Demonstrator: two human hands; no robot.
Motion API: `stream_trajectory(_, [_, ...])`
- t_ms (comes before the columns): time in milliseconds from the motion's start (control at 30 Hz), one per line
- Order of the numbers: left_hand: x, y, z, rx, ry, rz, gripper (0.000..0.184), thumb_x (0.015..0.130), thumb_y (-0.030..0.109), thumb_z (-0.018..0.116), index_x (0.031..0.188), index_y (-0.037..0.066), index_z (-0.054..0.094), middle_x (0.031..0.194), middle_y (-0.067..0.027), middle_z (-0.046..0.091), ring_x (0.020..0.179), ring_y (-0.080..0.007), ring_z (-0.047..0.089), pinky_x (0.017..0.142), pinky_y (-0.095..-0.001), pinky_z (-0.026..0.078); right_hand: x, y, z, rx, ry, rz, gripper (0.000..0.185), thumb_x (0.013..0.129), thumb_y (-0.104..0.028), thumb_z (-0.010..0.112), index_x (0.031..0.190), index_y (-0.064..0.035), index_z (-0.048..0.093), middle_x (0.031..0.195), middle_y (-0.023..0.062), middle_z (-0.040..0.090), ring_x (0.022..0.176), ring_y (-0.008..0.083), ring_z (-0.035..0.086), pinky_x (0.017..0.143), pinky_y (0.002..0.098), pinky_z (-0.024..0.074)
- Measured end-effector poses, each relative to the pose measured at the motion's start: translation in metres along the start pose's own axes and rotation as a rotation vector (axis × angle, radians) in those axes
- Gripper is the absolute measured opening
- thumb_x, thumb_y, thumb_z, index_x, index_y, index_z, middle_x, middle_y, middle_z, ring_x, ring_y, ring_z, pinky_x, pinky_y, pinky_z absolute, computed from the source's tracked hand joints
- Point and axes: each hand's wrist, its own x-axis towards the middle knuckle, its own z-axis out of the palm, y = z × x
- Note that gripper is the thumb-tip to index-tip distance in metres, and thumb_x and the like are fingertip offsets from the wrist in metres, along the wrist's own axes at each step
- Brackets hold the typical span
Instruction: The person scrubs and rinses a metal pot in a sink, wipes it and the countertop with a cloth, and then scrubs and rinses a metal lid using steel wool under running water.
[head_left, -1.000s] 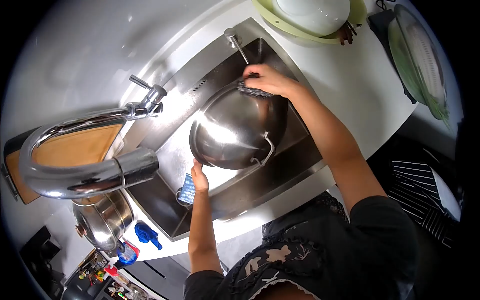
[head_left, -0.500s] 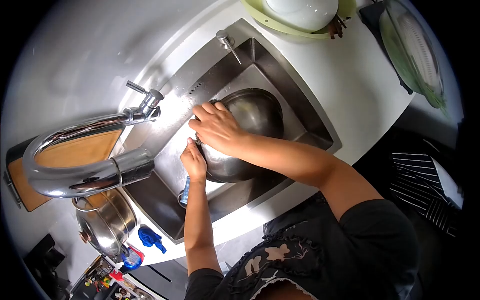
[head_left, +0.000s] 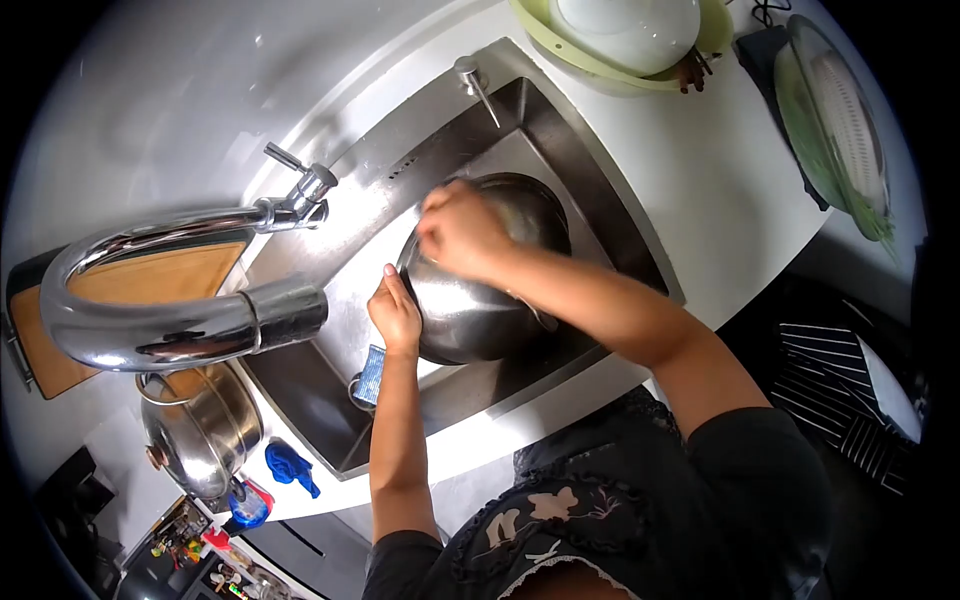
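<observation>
A round, dark-grey metal pan [head_left: 465, 315] sits tilted in the stainless steel sink [head_left: 625, 225]. My left hand [head_left: 396, 315] grips its left rim, thumb pointing up along the edge. Over the pan's upper left part my right hand [head_left: 465, 232] is closed and smeared by motion. A dark, frizzy scouring pad showed under its fingers a moment ago; the hand now hides it. Beside my left wrist lies a blue-and-white striped sponge [head_left: 369, 375], partly covered by the forearm.
A chrome faucet [head_left: 150, 345] arches over the sink's left side. Beyond it stand a wooden cutting board [head_left: 150, 290] and a lidded steel pot [head_left: 205, 430]. A blue cloth [head_left: 290, 468] lies near the front edge. A green basin [head_left: 560, 45] stands on the back counter.
My right hand has moved right and slightly up across the pan, away from its left rim. My left hand still holds the rim. The view has shifted slightly.
</observation>
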Motion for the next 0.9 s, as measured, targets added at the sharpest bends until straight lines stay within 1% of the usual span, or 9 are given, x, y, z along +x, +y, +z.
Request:
stream_trajectory(33, [0.002,0.002,-0.002,0.014,-0.015,0.0,0.052,0.097,0.03,0.033,0.068,-0.007,0.055,0.05,-0.0197,0.047,0.044,-0.0232,0.038,0.046,-0.0377,0.035,0.001,-0.011,0.009,-0.074,-0.074,-0.032,0.007,0.067,-0.015,0.063,0.07,-0.0095,0.066,0.083,0.0049,0.059,0.083,0.0245,0.052,0.075,0.0344,0.0454])
stream_trajectory(167, [-0.003,-0.008,-0.005,-0.03,0.016,-0.014,0.053,0.097,0.031,0.032,0.066,-0.007,0.052,0.049,-0.0169,0.046,0.045,-0.0203,0.036,0.046,-0.0373,0.034,-0.004,0.034,-0.002,0.032,0.204,0.069,0.011,0.069,-0.013,0.063,0.078,-0.0076,0.066,0.088,0.0082,0.062,0.085,0.0254,0.058,0.073,0.0337,0.0481])
stream_trajectory(200, [-0.007,-0.015,-0.01,-0.026,0.025,-0.041,0.053,0.097,0.031,0.032,0.065,-0.007,0.052,0.049,-0.0163,0.046,0.045,-0.02,0.036,0.046,-0.0371,0.033,-0.006,0.064,-0.005,0.34,0.103,0.43,0.014,0.072,-0.013,0.061,0.083,-0.0064,0.066,0.087,0.0103,0.064,0.08,0.0265,0.061,0.071,0.0339,0.0493])
stream_trajectory(267, [-0.009,-0.027,-0.008,-0.041,0.059,-0.078,0.054,0.097,0.032,0.032,0.065,-0.007,0.051,0.049,-0.0152,0.046,0.047,-0.0196,0.036,0.047,-0.0368,0.033,-0.026,0.135,0.012,0.223,0.029,0.646,0.017,0.076,-0.013,0.059,0.089,-0.005,0.066,0.085,0.0127,0.065,0.076,0.0247,0.064,0.07,0.033,0.0496])
stream_trajectory(367, [-0.006,-0.024,-0.007,-0.095,0.056,-0.09,0.054,0.096,0.033,0.033,0.066,-0.007,0.051,0.05,-0.0117,0.046,0.049,-0.0171,0.037,0.049,-0.0354,0.034,-0.011,0.074,-0.001,0.338,0.113,0.474,0.014,0.077,-0.016,0.061,0.087,-0.0077,0.066,0.086,0.0107,0.064,0.08,0.026,0.061,0.072,0.034,0.0479])
stream_trajectory(433, [-0.006,-0.026,-0.007,-0.153,0.009,-0.13,0.052,0.096,0.033,0.035,0.068,-0.007,0.052,0.052,-0.0067,0.048,0.051,-0.0132,0.037,0.048,-0.0333,0.034,0.004,0.026,0.002,0.167,0.123,0.086,0.011,0.074,-0.019,0.064,0.079,-0.0089,0.067,0.084,0.009,0.061,0.085,0.0286,0.056,0.077,0.0363,0.045])
stream_trajectory(533, [-0.007,-0.04,-0.006,-0.197,0.031,-0.162,0.051,0.096,0.033,0.037,0.068,-0.006,0.054,0.054,-0.0021,0.048,0.053,-0.0104,0.037,0.048,-0.0299,0.034,0.008,0.038,0.014,0.149,0.179,0.086,0.012,0.073,-0.018,0.064,0.08,-0.0078,0.066,0.084,0.0095,0.062,0.083,0.0283,0.058,0.077,0.0355,0.0458])
stream_trajectory(700, [-0.009,-0.07,-0.009,-0.317,0.053,-0.295,0.055,0.096,0.039,0.034,0.082,-0.008,0.059,0.068,-0.005,0.057,0.062,-0.0111,0.047,0.056,-0.0264,0.04,-0.06,0.17,0.063,0.207,0.026,0.825,0.017,0.076,-0.018,0.06,0.086,-0.006,0.065,0.083,0.0128,0.064,0.079,0.0277,0.061,0.07,0.0359,0.0472])
stream_trajectory(900, [-0.003,-0.088,0.001,-0.456,0.154,-0.504,0.067,0.094,0.049,0.028,0.101,-0.012,0.057,0.09,-0.0158,0.061,0.079,-0.0208,0.056,0.073,-0.029,0.045,-0.152,0.166,0.135,0.524,-0.339,1.503,0.026,0.082,-0.021,0.055,0.097,-0.0011,0.061,0.09,0.0133,0.062,0.084,0.0249,0.06,0.071,0.0369,0.0478])
